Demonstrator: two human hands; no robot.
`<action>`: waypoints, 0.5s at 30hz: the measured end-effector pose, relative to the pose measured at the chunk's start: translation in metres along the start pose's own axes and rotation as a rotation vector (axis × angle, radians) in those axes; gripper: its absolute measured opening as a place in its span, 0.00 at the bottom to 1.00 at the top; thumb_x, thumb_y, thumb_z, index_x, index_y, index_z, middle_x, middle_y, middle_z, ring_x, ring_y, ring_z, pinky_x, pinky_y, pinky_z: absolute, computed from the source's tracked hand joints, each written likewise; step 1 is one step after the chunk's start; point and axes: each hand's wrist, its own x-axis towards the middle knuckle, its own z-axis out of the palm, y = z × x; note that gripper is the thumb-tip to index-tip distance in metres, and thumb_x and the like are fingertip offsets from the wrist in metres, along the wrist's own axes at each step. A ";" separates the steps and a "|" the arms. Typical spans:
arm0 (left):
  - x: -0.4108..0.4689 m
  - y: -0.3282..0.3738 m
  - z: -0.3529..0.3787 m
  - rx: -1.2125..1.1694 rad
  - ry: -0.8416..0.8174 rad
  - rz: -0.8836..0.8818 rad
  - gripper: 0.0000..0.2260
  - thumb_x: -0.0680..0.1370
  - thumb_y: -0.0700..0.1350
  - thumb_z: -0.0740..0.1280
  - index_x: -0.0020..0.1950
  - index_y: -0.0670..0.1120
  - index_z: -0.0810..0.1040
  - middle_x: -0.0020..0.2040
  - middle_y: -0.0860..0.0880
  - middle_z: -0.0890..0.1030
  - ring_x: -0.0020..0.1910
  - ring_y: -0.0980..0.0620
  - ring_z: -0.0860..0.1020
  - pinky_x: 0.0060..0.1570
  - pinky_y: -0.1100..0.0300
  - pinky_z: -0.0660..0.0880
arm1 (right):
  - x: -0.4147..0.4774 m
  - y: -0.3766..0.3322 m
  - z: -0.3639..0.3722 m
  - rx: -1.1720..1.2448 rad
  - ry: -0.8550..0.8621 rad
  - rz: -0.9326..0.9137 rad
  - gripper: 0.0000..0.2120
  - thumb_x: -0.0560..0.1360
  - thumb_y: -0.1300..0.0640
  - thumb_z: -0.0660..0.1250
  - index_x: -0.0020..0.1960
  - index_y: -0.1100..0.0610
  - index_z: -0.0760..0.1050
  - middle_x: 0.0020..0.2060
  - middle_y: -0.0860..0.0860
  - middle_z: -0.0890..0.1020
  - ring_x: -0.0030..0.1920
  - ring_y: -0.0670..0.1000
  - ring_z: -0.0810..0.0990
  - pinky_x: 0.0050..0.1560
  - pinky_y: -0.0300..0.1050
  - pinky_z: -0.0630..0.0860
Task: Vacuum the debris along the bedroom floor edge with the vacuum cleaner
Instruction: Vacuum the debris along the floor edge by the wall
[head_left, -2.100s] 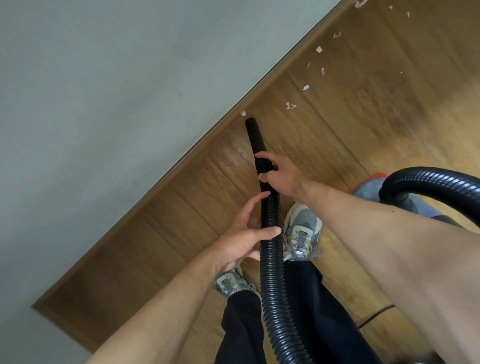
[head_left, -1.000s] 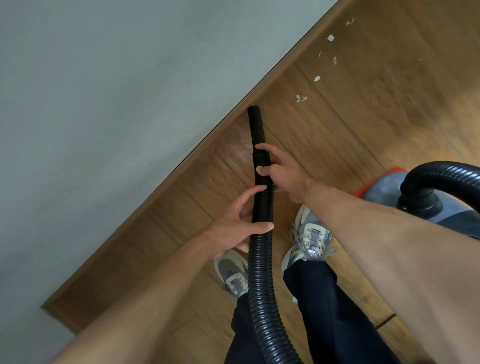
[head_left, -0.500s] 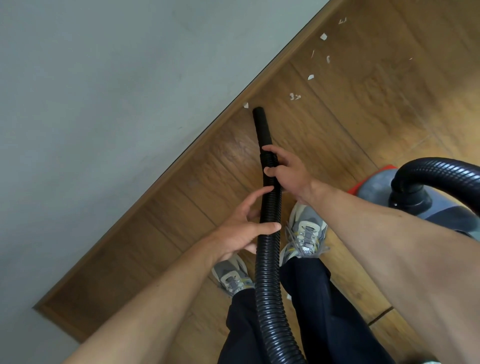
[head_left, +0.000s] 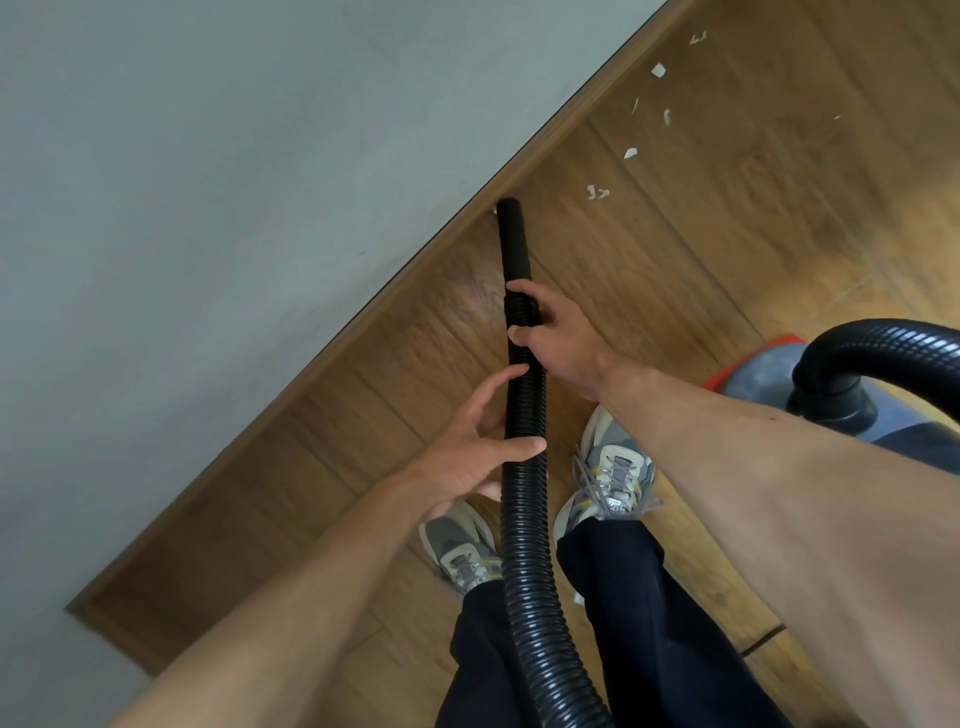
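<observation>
Underfoot, wood floor (head_left: 727, 249) beside grey wall (head_left: 208, 208)

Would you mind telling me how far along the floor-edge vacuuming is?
Done: the floor along the wall behind the nozzle looks clean. In hand: left hand and right hand hold the hose, nozzle tip at a scrap by the wall. Left: several scraps farther along the edge.

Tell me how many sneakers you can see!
2. The left sneaker sits left of the vacuum hose, the right sneaker right of it; trouser legs hide both heels.
</observation>
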 end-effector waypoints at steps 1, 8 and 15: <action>0.000 -0.002 0.000 -0.030 -0.001 -0.001 0.34 0.75 0.34 0.72 0.67 0.70 0.70 0.67 0.47 0.77 0.59 0.40 0.81 0.51 0.36 0.80 | -0.001 0.000 0.001 -0.044 0.016 -0.019 0.25 0.75 0.63 0.66 0.69 0.43 0.72 0.58 0.49 0.77 0.57 0.51 0.78 0.59 0.50 0.78; -0.004 -0.012 0.003 -0.112 -0.024 0.009 0.35 0.75 0.32 0.71 0.67 0.70 0.71 0.71 0.47 0.74 0.61 0.39 0.80 0.53 0.34 0.79 | -0.010 0.000 0.005 -0.229 0.062 -0.103 0.25 0.76 0.61 0.65 0.69 0.44 0.71 0.55 0.48 0.78 0.52 0.49 0.79 0.55 0.47 0.77; 0.006 -0.015 0.005 -0.189 -0.024 0.005 0.35 0.75 0.32 0.70 0.68 0.68 0.71 0.70 0.42 0.74 0.60 0.38 0.80 0.52 0.36 0.80 | -0.001 -0.006 0.002 -0.397 0.017 -0.070 0.27 0.75 0.62 0.63 0.73 0.47 0.68 0.57 0.51 0.78 0.55 0.54 0.78 0.53 0.48 0.77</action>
